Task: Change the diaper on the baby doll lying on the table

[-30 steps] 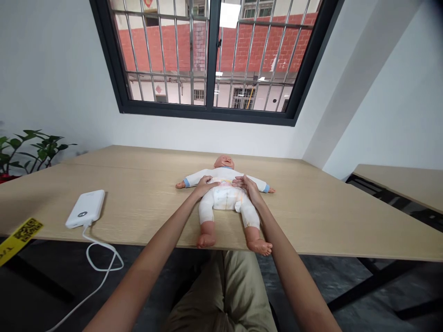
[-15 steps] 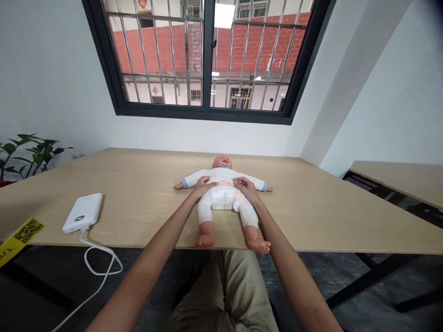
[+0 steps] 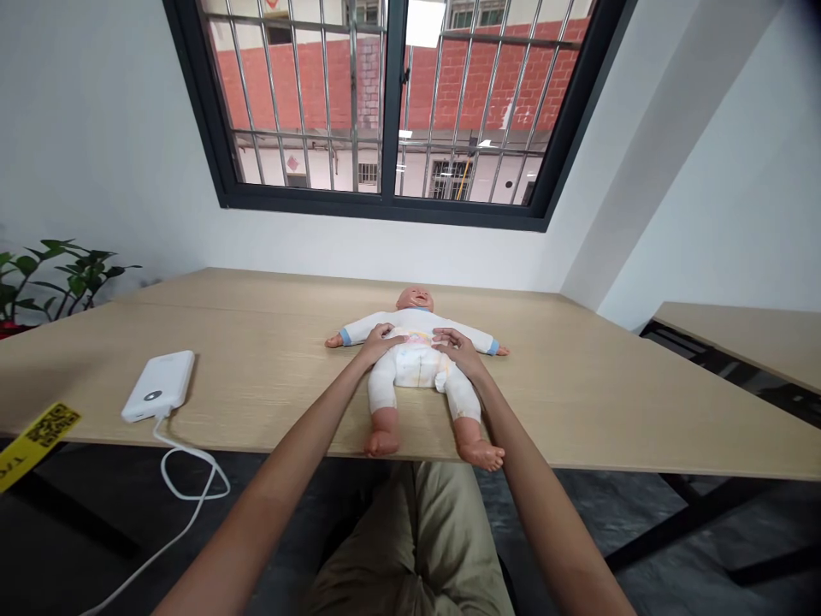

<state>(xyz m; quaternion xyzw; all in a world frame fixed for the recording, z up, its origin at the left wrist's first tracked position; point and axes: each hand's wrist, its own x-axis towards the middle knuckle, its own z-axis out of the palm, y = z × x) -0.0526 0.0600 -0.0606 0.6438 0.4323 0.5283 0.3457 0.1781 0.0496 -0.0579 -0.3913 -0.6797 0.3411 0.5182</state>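
Doll (image 3: 412,321) lies face-up, feet toward you, likely so your left grip (image 3: 375,346) and right grip (image 3: 463,352) reach both diaper (image 3: 418,370) sides; can't tell whether either's closed.

Left hand (image 3: 380,344): we see it bare, slim-fingered.
Right hand (image 3: 458,349): we record it bare, fingers likewise slim.
Forearms (image 3: 275,488): behind each hand, we find them bare, long and slender, narrowing toward the wrists.
Trousers (image 3: 449,530): below and between the hands, we log olive-khaki cloth, matte, creased on both legs, folds gathering at the lap.
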